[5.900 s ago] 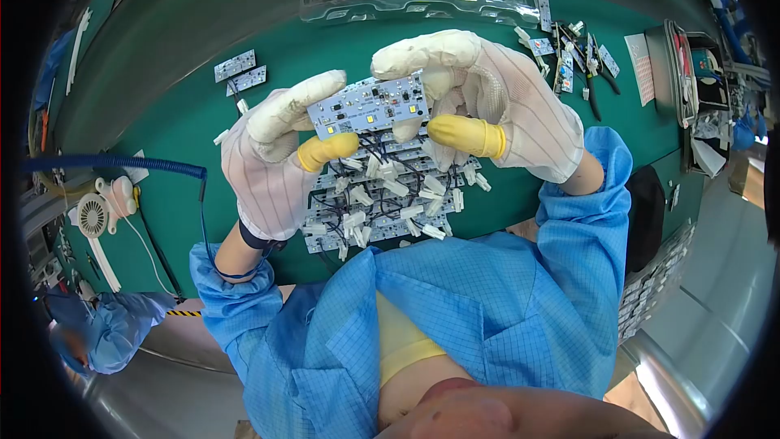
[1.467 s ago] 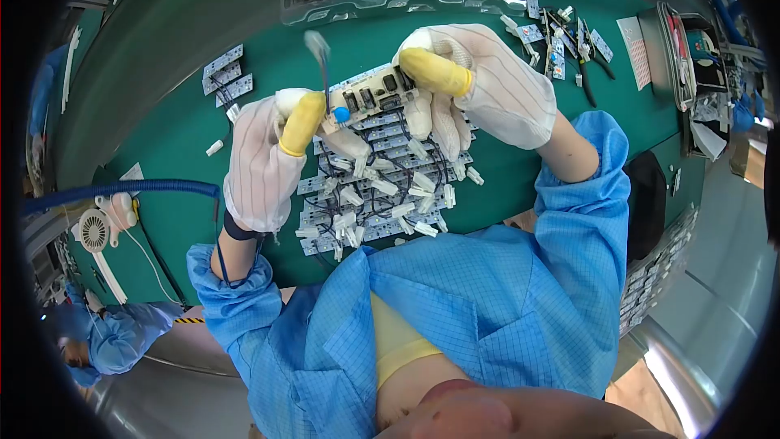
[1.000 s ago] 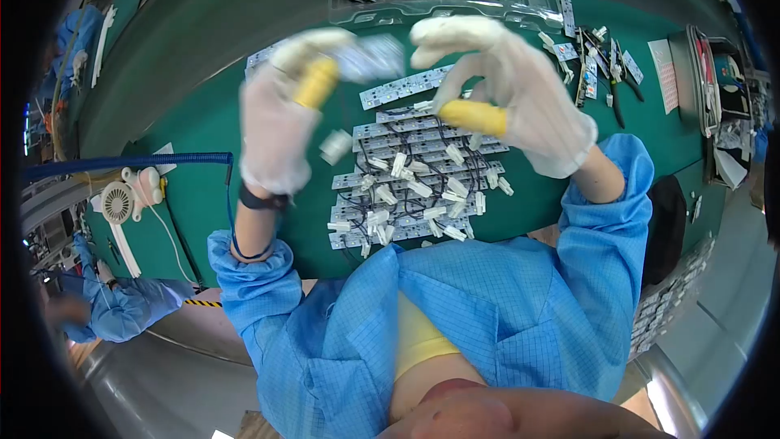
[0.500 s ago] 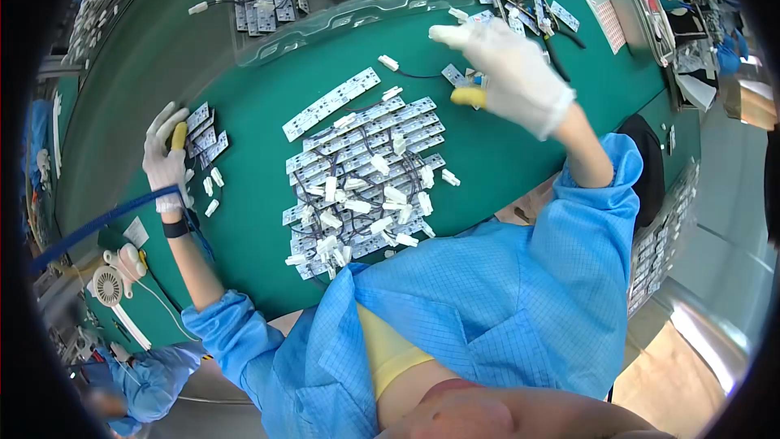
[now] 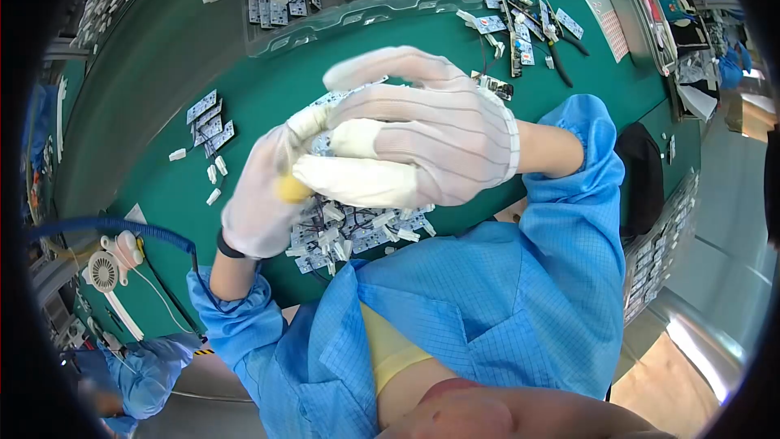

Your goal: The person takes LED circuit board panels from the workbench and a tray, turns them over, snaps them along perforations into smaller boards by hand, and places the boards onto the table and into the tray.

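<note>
Both my hands wear white gloves and meet over the pile of circuit board strips (image 5: 366, 232) with white connectors and dark wires. My right hand (image 5: 439, 126) lies across the pile with its fingers stretched out and apart. From the left, my left hand (image 5: 264, 191) reaches to the right hand's fingertips; it is blurred, and its yellow-tipped thumb is bent inward. Part of a board strip (image 5: 322, 145) shows between the hands. The gloves cover most of it, so whether either hand grips it is unclear.
Small boards (image 5: 210, 123) with connectors lie at the left. A clear plastic tray (image 5: 357, 6) holding boards stands at the back. Pliers (image 5: 559, 65) and loose boards lie back right, beside a metal box (image 5: 642, 20). A blue coiled cord (image 5: 122, 226) runs to my left arm.
My left hand has moved right, away from the small boards, to the middle. My right hand has come left from near the tools, uncovering a small board there.
</note>
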The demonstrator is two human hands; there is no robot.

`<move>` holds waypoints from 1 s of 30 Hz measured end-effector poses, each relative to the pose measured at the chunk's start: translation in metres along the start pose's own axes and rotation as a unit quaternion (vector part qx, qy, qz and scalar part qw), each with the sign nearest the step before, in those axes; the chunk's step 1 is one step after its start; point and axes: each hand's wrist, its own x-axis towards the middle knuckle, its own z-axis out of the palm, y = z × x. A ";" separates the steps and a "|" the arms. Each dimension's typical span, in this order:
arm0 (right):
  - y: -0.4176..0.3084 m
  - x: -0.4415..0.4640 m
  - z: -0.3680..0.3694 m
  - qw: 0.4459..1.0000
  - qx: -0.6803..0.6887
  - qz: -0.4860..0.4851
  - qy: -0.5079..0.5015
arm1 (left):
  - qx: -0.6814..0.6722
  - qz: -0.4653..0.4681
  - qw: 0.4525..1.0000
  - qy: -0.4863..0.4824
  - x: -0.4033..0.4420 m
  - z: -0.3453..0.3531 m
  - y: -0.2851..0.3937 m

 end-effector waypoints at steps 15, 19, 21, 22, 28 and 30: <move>0.012 0.008 -0.016 0.837 0.310 0.429 -0.141 | -0.096 0.079 0.976 0.176 -0.011 -0.005 -0.012; 0.013 0.007 -0.018 0.845 0.322 0.407 -0.133 | 0.075 0.088 0.967 0.226 -0.010 -0.011 -0.009; 0.013 0.005 -0.018 0.855 0.322 0.389 -0.121 | 0.154 0.091 0.953 0.244 -0.009 -0.012 -0.010; 0.012 0.004 -0.016 0.850 0.339 0.390 -0.101 | 0.162 0.102 0.947 0.259 -0.009 -0.012 -0.011; 0.016 0.004 -0.018 0.908 0.243 0.325 -0.106 | 0.192 0.130 0.929 0.289 -0.008 -0.010 -0.010; 0.014 0.007 -0.021 0.901 0.236 0.340 -0.133 | 0.180 0.059 0.940 0.284 -0.009 -0.008 -0.001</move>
